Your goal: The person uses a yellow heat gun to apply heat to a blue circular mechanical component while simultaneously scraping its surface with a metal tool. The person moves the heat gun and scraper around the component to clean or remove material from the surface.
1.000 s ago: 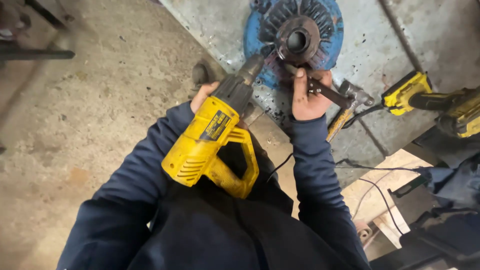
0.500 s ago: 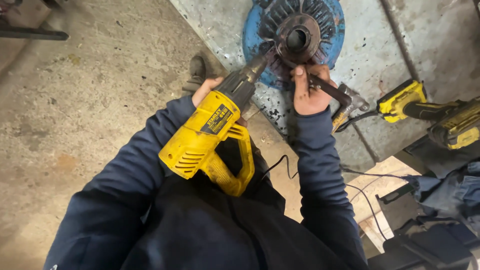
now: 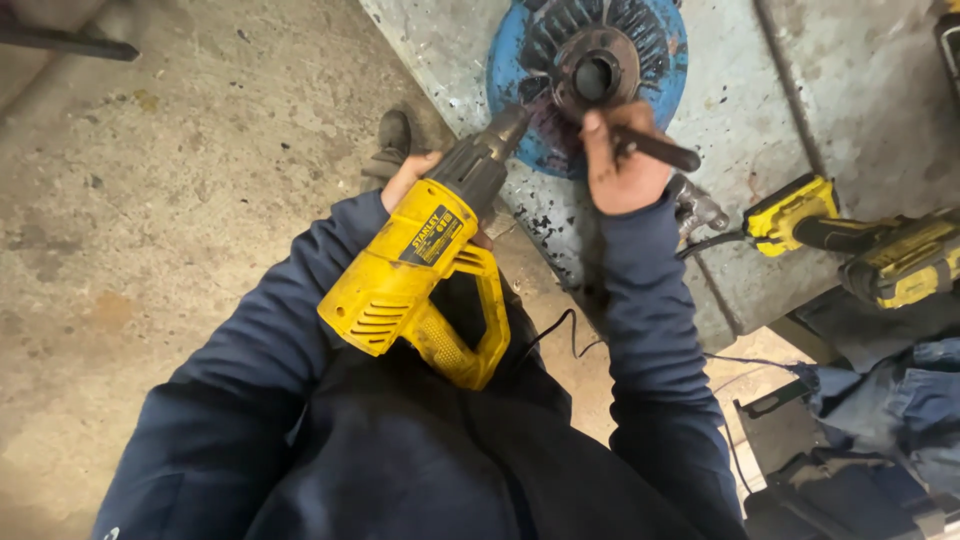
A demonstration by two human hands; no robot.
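Drill (image 3: pixel 420 275): yellow corded tool, braced against the torso, nose aimed at the blue disc (image 3: pixel 660 75).
Left hand (image 3: pixel 415 180): wrapped around the drill's dark front barrel, fingers closed on it.
Right hand (image 3: pixel 620 165): fingers clamped on a dark metal bar (image 3: pixel 655 150), pressed at the disc's hub.
Disc: lay on a grey metal plate (image 3: pixel 760 100).
Beside: second yellow power tool (image 3: pixel 850 240), well right.
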